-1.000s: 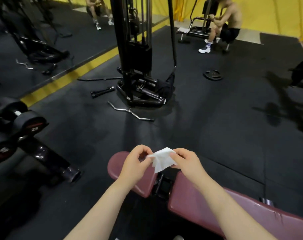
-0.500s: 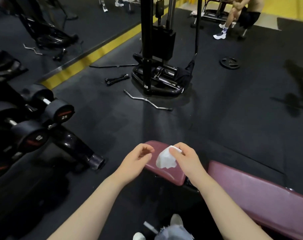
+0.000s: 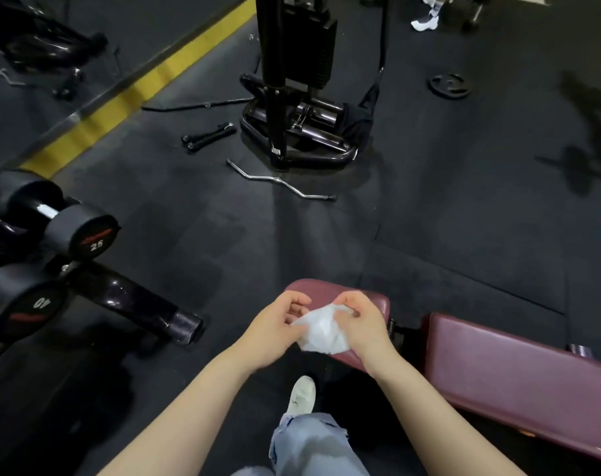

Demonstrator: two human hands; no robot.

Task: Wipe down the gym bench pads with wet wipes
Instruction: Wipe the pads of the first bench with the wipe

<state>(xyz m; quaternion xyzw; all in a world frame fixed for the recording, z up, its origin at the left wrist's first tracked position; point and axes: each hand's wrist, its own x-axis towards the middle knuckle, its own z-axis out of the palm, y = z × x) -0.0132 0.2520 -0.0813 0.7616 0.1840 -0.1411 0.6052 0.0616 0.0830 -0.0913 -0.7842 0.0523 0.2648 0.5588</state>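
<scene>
A white wet wipe [image 3: 321,329] hangs crumpled between my two hands, just above the small maroon seat pad [image 3: 367,300] of the gym bench. My left hand [image 3: 278,326] pinches its left edge with curled fingers. My right hand [image 3: 362,321] grips its upper right part. The long maroon back pad [image 3: 519,365] stretches away to the lower right, separated from the seat pad by a dark gap with the frame bracket.
A dumbbell rack [image 3: 62,255] with 25 and 40 dumbbells stands at left, its foot reaching toward the bench. A cable machine [image 3: 292,97], a curved bar [image 3: 281,182] and a weight plate [image 3: 448,84] lie on the black floor ahead. My white shoe [image 3: 301,395] is below the hands.
My view has tilted down and shifted. My left hand, which had let go of the wipe, has taken hold of it again, and the wipe is more bunched.
</scene>
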